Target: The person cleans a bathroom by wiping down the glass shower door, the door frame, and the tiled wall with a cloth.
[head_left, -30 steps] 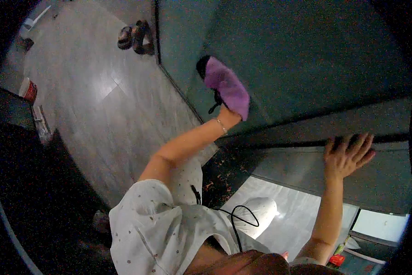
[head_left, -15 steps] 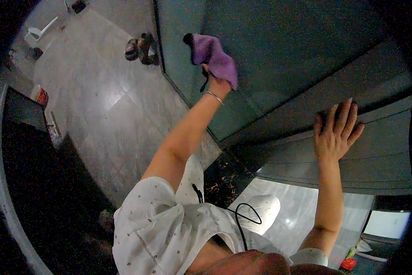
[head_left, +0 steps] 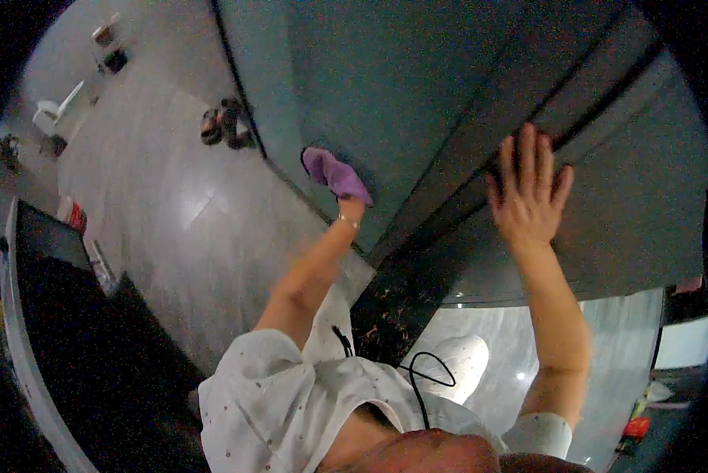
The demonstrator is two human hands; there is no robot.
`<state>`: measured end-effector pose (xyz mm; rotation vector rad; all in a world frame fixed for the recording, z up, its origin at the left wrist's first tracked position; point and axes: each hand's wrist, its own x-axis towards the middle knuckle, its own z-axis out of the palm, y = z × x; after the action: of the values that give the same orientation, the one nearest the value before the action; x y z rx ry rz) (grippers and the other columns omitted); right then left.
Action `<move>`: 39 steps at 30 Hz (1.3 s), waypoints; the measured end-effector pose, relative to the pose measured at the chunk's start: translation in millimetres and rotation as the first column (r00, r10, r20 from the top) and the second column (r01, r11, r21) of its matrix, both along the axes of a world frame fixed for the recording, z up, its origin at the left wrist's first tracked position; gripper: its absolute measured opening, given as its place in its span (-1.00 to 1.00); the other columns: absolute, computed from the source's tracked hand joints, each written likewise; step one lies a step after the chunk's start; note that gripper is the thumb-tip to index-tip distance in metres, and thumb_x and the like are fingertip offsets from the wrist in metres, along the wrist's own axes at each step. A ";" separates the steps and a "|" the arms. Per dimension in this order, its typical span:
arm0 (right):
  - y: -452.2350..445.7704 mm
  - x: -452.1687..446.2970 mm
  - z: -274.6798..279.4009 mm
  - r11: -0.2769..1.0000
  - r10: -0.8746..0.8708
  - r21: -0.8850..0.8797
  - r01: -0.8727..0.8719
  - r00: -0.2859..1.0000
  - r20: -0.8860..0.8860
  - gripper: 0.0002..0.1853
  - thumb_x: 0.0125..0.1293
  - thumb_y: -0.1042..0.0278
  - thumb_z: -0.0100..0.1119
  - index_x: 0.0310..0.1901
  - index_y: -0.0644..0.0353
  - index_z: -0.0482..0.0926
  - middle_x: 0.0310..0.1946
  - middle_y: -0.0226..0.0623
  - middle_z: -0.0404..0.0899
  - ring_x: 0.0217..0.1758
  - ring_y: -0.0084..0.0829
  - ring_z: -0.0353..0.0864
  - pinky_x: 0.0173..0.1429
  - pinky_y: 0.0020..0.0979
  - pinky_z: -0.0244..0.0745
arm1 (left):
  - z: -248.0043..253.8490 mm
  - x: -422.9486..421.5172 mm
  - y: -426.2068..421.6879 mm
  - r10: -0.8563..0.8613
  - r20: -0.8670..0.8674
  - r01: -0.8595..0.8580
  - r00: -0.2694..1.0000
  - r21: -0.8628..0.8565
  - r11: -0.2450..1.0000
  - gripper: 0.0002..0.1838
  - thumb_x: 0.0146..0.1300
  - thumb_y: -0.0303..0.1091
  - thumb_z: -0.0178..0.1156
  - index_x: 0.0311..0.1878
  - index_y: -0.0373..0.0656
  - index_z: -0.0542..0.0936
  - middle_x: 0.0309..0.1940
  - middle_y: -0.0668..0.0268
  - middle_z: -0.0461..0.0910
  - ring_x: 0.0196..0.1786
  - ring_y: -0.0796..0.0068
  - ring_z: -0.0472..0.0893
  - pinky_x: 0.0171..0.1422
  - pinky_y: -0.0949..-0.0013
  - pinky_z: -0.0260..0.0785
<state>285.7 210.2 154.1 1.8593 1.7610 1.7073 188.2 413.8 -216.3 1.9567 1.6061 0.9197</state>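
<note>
A purple cloth (head_left: pixel 336 173) covers most of my left hand (head_left: pixel 351 206); its fingers are hidden beneath the cloth. The cloth lies against a large dark greenish, glass-like panel (head_left: pixel 393 87), near its lower left edge. A thin bracelet (head_left: pixel 349 222) circles my left wrist. On the right, my right hand (head_left: pixel 529 201) has its fingers spread over a grey panel (head_left: pixel 606 236), beside a dark seam, and holds nothing.
Grey tiled floor (head_left: pixel 172 221) stretches along the left, with dark shoes (head_left: pixel 226 126) by the panel's edge. A black surface (head_left: pixel 109 355) stands at lower left, near a red and white container (head_left: pixel 73 214). A black cord (head_left: pixel 429 370) hangs before my white shirt (head_left: pixel 267 394).
Since half a second ago, my left hand and the cloth have moved down in view. My right hand appears further left and remains spread. The whole view has shifted.
</note>
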 end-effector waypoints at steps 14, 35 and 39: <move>-4.3 0.4 -36.9 0.998 0.044 -0.047 -0.045 0.999 -0.017 -0.36 0.19 0.06 0.13 0.32 -0.09 0.28 0.43 -0.39 0.08 0.49 -0.37 -0.01 0.43 -0.06 -0.07 | 246.2 7.4 -65.9 -0.386 0.138 0.163 0.912 0.743 0.649 -0.29 0.32 0.01 -0.11 0.43 -0.16 0.02 0.46 0.09 -0.04 0.50 0.04 -0.09 0.42 -0.33 -0.47; -85.9 37.3 38.4 0.836 0.331 0.499 -0.228 0.935 -0.127 -0.32 0.11 0.30 0.13 0.34 -0.12 0.25 0.42 -0.27 0.08 0.47 -0.21 0.05 0.46 -0.05 -0.05 | 549.7 -18.2 -85.9 -0.051 0.096 -0.075 0.994 0.944 0.321 -0.35 0.30 -0.18 -0.05 0.40 -0.25 0.11 0.36 -0.03 0.16 0.37 -0.03 0.19 0.45 0.05 -0.05; -83.8 32.4 30.8 0.860 0.216 0.494 -0.128 0.968 -0.125 -0.36 0.15 0.26 0.11 0.32 -0.02 0.29 0.41 -0.19 0.09 0.48 -0.18 0.04 0.46 -0.01 -0.10 | 516.2 -22.9 -120.1 0.201 0.085 -0.091 0.976 0.996 0.021 -0.27 0.28 -0.11 -0.03 0.44 -0.21 0.02 0.39 -0.02 0.11 0.42 0.02 0.12 0.49 0.05 -0.12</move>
<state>318.2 126.5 184.9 2.1513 1.7195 2.2948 165.2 293.7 299.9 2.6209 1.1366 2.7137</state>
